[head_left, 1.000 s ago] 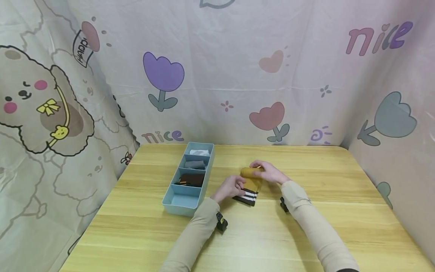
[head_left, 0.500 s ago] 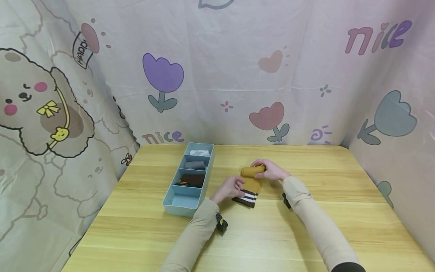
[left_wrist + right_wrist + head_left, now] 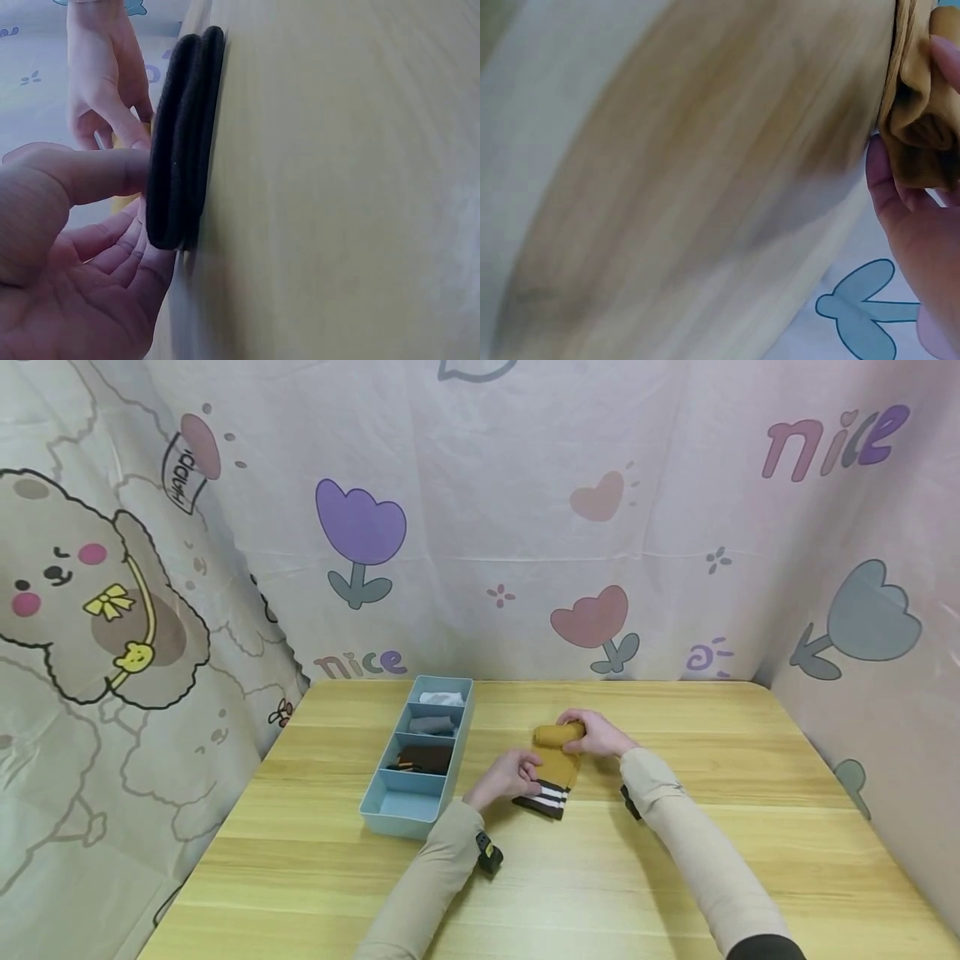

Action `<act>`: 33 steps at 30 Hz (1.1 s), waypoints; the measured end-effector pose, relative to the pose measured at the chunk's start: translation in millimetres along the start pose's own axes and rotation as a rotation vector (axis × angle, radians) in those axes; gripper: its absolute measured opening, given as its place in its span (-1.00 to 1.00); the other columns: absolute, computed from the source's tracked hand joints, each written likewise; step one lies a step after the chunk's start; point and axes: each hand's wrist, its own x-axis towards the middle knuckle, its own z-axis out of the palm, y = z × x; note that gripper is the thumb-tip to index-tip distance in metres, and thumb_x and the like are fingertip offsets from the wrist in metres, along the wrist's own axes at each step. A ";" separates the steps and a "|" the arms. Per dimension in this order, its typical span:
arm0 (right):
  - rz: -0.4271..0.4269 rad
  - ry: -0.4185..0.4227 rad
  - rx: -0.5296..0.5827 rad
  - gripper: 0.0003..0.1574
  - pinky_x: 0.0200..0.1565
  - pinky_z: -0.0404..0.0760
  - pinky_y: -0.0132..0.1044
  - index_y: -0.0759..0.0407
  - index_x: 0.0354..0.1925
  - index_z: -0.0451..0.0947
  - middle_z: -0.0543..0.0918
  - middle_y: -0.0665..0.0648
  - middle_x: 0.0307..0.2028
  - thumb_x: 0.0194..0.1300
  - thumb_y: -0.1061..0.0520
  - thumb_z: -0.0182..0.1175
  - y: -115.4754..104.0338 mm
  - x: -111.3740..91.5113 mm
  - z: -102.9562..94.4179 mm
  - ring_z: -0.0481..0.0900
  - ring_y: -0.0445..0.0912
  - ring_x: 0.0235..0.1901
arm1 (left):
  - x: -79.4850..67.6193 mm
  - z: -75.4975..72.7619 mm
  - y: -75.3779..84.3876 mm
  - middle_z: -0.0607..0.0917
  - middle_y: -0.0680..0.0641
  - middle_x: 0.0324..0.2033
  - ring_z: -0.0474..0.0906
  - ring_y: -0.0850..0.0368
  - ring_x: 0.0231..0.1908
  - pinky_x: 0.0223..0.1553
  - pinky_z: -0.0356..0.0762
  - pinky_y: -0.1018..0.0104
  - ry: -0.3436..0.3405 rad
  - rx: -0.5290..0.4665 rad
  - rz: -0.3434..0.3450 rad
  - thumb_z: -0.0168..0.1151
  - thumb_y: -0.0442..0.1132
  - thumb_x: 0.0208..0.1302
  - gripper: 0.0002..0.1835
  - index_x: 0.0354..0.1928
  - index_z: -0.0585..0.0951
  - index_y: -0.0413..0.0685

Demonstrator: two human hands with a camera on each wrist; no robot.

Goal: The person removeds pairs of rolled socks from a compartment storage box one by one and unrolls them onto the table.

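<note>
In the head view we have a mustard sock [image 3: 557, 766] lying between the two hands, its long axis running from near to far and leaning slightly left at the near end. Its far end is wound into a roll [image 3: 551, 736] that lies crosswise, and its striped cuff [image 3: 542, 802] lies flat at the near end. We judge that the next move turns on this: the unrolled length stretches from the roll toward the near side. The right hand [image 3: 597, 734] is nearer the roll, curled around its right end; the left hand [image 3: 510, 777] is beside the cuff on the left, its fingers relaxed and partly spread. To the left stands a blue box [image 3: 393, 824], with folded cloths in its three farther compartments. The wood-grained tabletop [image 3: 645, 893] carries everything, and a patterned curtain [image 3: 480, 485] hangs behind its far edge.

In the left wrist view we look along the tabletop at the cuff's dark layered edge. The left thumb and fingertips touch the fabric without closing around it; the right hand shows beyond.

In the right wrist view we see the roll's spiral end at the frame's edge, held between the right thumb and fingers, with the tabletop filling most of the picture.
</note>
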 end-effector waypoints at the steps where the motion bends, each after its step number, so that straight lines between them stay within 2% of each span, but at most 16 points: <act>1: 0.011 0.006 -0.001 -0.51 0.05 0.55 -0.05 0.24 0.03 0.56 0.66 0.33 -0.02 0.11 0.26 0.43 0.1 0.3 0.4 0.59 0.10 -0.06 | 0.0 0.2 -0.3 0.61 -0.06 -0.40 0.45 0.28 -0.43 -0.37 0.43 0.58 0.003 0.006 0.006 0.36 -0.57 0.06 -0.54 0.08 0.57 -0.44; 6: 0.035 0.021 0.007 -0.48 0.23 0.49 0.13 0.27 0.12 0.54 0.65 0.34 0.08 0.21 0.17 0.39 -1.3 2.3 1.9 0.57 0.19 0.09 | 0.0 1.1 -1.7 0.58 -0.02 -0.43 0.45 0.28 -0.43 -0.37 0.43 0.57 0.015 0.008 0.011 0.36 -0.54 0.09 -0.57 0.05 0.59 -0.43; 10: 0.011 0.007 0.021 -0.37 0.30 0.42 0.20 0.30 0.17 0.51 0.62 0.37 0.11 0.14 0.23 0.44 -2.3 5.0 2.4 0.53 0.25 0.16 | 0.1 1.2 -2.8 0.59 -0.03 -0.43 0.45 0.27 -0.44 -0.36 0.45 0.55 0.012 0.001 0.001 0.38 -0.54 0.07 -0.56 0.06 0.59 -0.43; 14: 0.003 -0.004 0.027 -0.41 0.28 0.42 0.21 0.31 0.09 0.53 0.61 0.38 0.05 0.05 0.34 0.43 -3.1 8.3 3.1 0.52 0.26 0.12 | 0.1 1.1 -3.6 0.57 -0.01 -0.45 0.44 0.27 -0.45 -0.38 0.43 0.55 0.008 0.006 0.005 0.39 -0.55 0.05 -0.56 0.04 0.60 -0.43; 19: 0.023 0.029 0.012 -0.56 0.23 0.48 0.17 0.31 0.03 0.55 0.64 0.40 0.03 0.18 0.27 0.37 -3.3 11.0 4.4 0.56 0.25 0.09 | -0.1 1.5 -3.2 0.51 0.04 -0.49 0.41 0.28 -0.48 -0.41 0.38 0.56 0.005 0.011 0.002 0.39 -0.56 0.04 -0.58 0.01 0.60 -0.43; 22: 0.029 0.058 0.018 -0.57 0.19 0.51 0.16 0.34 0.07 0.55 0.65 0.41 0.05 0.27 0.20 0.33 -2.7 11.6 4.8 0.59 0.25 0.07 | -0.4 1.4 -3.1 0.49 0.05 -0.50 0.40 0.29 -0.48 -0.42 0.37 0.56 0.007 0.009 0.002 0.38 -0.56 0.04 -0.59 0.00 0.60 -0.42; 29: 0.016 0.072 0.008 -0.55 0.19 0.50 0.18 0.33 0.03 0.56 0.64 0.40 0.00 0.14 0.35 0.37 -0.9 12.7 3.8 0.58 0.25 0.05 | -2.4 -0.2 -2.4 0.52 0.03 -0.51 0.40 0.30 -0.50 -0.43 0.37 0.57 -0.003 0.002 0.028 0.39 -0.57 0.04 -0.58 0.00 0.60 -0.46; 33: 0.052 0.097 -0.016 -0.62 0.18 0.50 0.17 0.33 0.03 0.56 0.66 0.40 -0.01 0.21 0.31 0.31 -2.2 13.6 3.5 0.59 0.24 0.03 | -3.2 -0.8 -2.3 0.51 0.04 -0.51 0.41 0.30 -0.50 -0.44 0.37 0.58 -0.014 -0.008 0.029 0.39 -0.58 0.03 -0.58 0.01 0.59 -0.47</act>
